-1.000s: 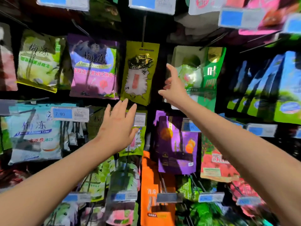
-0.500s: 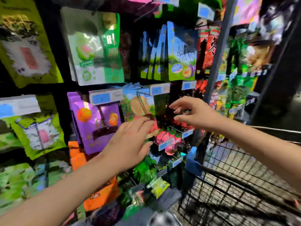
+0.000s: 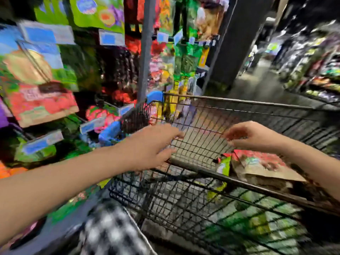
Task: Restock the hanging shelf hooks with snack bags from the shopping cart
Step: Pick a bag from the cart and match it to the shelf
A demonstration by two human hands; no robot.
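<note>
left hand (image 3: 150, 144) over shopping cart (image 3: 239, 102) | right hand (image 3: 253, 135) loosely curled above snack bags (image 3: 257, 162)

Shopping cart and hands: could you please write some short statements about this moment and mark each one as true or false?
1. Both the left hand and the right hand reach over the shopping cart. True.
2. The right hand holds a snack bag. False: it holds nothing; the red and brown snack bag lies in the cart below it.
3. The cart has nothing in it. False: several bags lie inside, on its right side.
4. The hanging shelf bags are to the left of the cart. True.
</note>
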